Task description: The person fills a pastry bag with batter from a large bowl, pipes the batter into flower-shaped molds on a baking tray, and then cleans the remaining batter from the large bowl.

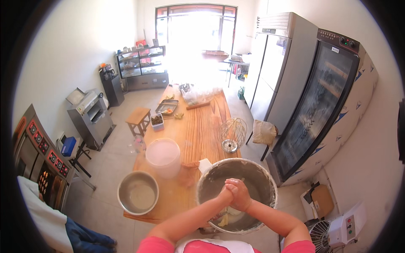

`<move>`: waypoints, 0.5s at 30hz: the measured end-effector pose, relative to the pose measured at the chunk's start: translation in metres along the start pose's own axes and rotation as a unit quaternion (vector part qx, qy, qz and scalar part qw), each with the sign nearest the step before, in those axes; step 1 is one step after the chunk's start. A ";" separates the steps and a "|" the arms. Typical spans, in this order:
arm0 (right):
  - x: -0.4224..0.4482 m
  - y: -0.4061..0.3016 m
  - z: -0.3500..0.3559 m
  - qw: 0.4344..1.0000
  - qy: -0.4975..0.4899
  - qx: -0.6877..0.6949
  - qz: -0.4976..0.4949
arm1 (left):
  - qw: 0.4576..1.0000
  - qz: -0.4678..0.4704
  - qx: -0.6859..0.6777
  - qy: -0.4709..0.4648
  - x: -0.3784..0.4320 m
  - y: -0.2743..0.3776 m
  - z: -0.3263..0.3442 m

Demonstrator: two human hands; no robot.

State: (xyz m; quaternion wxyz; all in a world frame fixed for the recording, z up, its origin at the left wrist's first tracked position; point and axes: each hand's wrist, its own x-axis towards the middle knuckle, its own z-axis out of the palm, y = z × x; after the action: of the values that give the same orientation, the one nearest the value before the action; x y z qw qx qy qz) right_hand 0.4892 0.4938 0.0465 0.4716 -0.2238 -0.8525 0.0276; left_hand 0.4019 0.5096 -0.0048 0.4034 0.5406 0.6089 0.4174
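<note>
My left hand (228,191) and my right hand (242,198) are clasped together above a large metal mixing bowl (207,186). White residue smears the skin of my hands. The bowl's rim and inner wall are coated with pale batter or dough. Inside it, below my forearms, are a yellowish lump (224,220) and some pale matter, partly hidden. A white scraper-like piece (205,165) sticks up at the bowl's far left rim. Beyond the bowl, a big wire whisk attachment (232,134) stands on the wooden table (202,139).
Left of the bowl are a white plastic bucket (163,158) and a steel bowl (138,193) at the table edge. Farther up lie a tub of dark filling (157,121) and a metal tray (167,107). A person (47,215) stands by the oven (47,158). A proofing cabinet (316,107) stands right.
</note>
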 end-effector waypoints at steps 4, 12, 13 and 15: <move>-0.019 0.017 0.006 0.986 -0.017 0.027 0.162 | 0.959 0.141 0.244 -0.041 -0.022 0.016 -0.011; -0.036 0.020 0.039 0.628 0.085 0.472 0.613 | 0.802 0.550 0.233 -0.020 -0.071 0.047 -0.033; -0.033 0.019 0.043 0.595 0.074 0.480 0.640 | 0.756 0.605 0.249 -0.015 -0.069 0.039 -0.030; -0.029 0.014 0.045 0.549 0.064 0.492 0.673 | 0.669 0.683 0.290 -0.038 -0.055 0.025 -0.026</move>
State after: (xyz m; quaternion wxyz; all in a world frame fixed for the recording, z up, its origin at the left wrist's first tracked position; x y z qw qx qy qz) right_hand 0.4704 0.5022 -0.0052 0.4051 -0.4660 -0.2737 0.7374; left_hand 0.3902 0.4545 0.0299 -0.1482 0.9106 0.1438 0.3580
